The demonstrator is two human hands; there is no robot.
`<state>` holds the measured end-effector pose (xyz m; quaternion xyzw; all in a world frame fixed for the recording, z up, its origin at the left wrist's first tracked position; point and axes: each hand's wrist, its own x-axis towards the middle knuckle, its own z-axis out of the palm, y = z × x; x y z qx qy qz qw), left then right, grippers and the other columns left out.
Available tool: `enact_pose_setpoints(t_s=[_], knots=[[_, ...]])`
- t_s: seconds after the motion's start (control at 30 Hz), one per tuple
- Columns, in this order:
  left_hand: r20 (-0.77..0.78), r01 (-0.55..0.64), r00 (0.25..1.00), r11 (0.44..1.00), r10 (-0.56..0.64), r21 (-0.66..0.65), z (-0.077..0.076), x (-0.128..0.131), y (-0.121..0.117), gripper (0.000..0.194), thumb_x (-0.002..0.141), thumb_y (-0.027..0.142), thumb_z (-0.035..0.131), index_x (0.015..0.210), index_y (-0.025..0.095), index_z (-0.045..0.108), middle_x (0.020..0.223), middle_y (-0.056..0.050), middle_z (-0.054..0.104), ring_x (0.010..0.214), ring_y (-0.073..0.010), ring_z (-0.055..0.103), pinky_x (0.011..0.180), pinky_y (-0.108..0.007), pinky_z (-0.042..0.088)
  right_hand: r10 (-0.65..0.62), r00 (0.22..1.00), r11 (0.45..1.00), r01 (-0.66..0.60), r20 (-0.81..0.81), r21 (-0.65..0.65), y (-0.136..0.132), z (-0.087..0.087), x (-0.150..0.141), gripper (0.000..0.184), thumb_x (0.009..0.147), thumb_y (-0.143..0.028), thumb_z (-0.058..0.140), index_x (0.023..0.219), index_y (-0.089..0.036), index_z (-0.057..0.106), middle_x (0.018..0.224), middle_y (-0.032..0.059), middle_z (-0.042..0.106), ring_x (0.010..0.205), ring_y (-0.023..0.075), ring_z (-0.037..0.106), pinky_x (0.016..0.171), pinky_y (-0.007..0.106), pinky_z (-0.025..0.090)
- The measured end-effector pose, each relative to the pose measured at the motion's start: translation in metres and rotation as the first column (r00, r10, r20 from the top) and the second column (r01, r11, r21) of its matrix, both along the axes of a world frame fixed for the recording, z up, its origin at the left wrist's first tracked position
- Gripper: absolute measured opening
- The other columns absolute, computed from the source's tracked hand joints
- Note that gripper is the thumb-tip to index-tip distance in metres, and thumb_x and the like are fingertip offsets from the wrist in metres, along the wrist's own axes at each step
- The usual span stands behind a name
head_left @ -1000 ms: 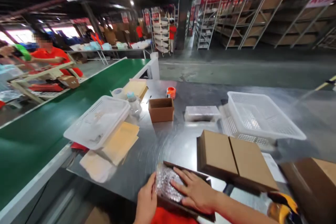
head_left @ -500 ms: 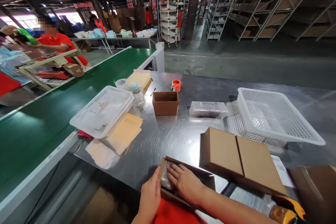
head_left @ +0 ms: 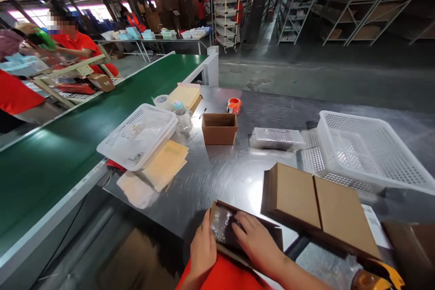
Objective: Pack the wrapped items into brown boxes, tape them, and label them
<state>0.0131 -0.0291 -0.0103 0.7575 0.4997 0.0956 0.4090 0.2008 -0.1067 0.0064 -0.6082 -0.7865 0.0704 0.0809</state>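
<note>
A flat brown cardboard box [head_left: 261, 231] lies open at the near edge of the steel table [head_left: 244, 167], with a bubble-wrapped packet [head_left: 220, 224] inside it. My left hand [head_left: 204, 249] grips the box's left side and the packet's edge. My right hand [head_left: 258, 247] presses on the packet with its fingers over the box's inner corner. The packet's far part is partly hidden behind my fingers. A stack of closed kraft boxes [head_left: 319, 210] stands just to the right of my right hand.
A white perforated basket [head_left: 370, 149], another basket [head_left: 136, 138], a small open carton [head_left: 219, 129], kraft envelopes [head_left: 165, 164] and an orange tape roll [head_left: 234, 105] stand on the table. A green conveyor [head_left: 102, 99] runs left, where a co-worker [head_left: 73, 41] stands.
The view has tilted and drifted, so the table sits lower and further right. The bubble-wrapped packet now lies lower in the box, and both hands have closed in around it.
</note>
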Motion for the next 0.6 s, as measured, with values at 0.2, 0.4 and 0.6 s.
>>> enact_pose_setpoints(t_s=[0.2, 0.4, 0.6], knots=[[-0.068, 0.024, 0.997, 0.999, -0.026, -0.024, 0.009, 0.002, -0.001, 0.064, 0.084, 0.008, 0.031, 0.149, 0.005, 0.03, 0.143, -0.018, 0.052, 0.124, -0.0239, 0.055, 0.103, -0.032, 0.042, -0.134, 0.985, 0.968, 0.153, 0.105, -0.199, -0.014, -0.015, -0.001, 0.08, 0.067, -0.004, 0.072, 0.138, -0.028, 0.044, 0.142, 0.0185, 0.049, 0.109, 0.0389, 0.06, 0.087, 0.053, 0.054], [-0.092, 0.089, 0.991, 0.995, -0.094, -0.056, 0.027, 0.009, 0.004, 0.062, 0.089, 0.01, 0.026, 0.152, 0.006, 0.022, 0.146, -0.018, 0.048, 0.129, -0.0226, 0.051, 0.105, -0.03, 0.039, -0.148, 0.983, 0.942, 0.174, 0.11, -0.288, -0.002, -0.018, 0.0, 0.076, 0.071, 0.007, 0.052, 0.138, -0.029, 0.045, 0.147, 0.0188, 0.042, 0.116, 0.0401, 0.055, 0.088, 0.055, 0.052], [-0.363, 0.035, 0.928, 0.988, -0.087, -0.147, 0.049, 0.028, 0.003, 0.068, 0.091, 0.006, 0.028, 0.153, 0.008, 0.003, 0.112, -0.019, 0.071, 0.104, -0.028, 0.067, 0.09, -0.036, 0.047, -0.111, 0.988, 0.877, 0.148, 0.106, -0.457, 0.005, 0.0, 0.013, 0.106, 0.057, 0.003, 0.064, 0.147, -0.04, 0.03, 0.151, 0.0157, 0.036, 0.127, 0.043, 0.046, 0.101, 0.057, 0.041]])
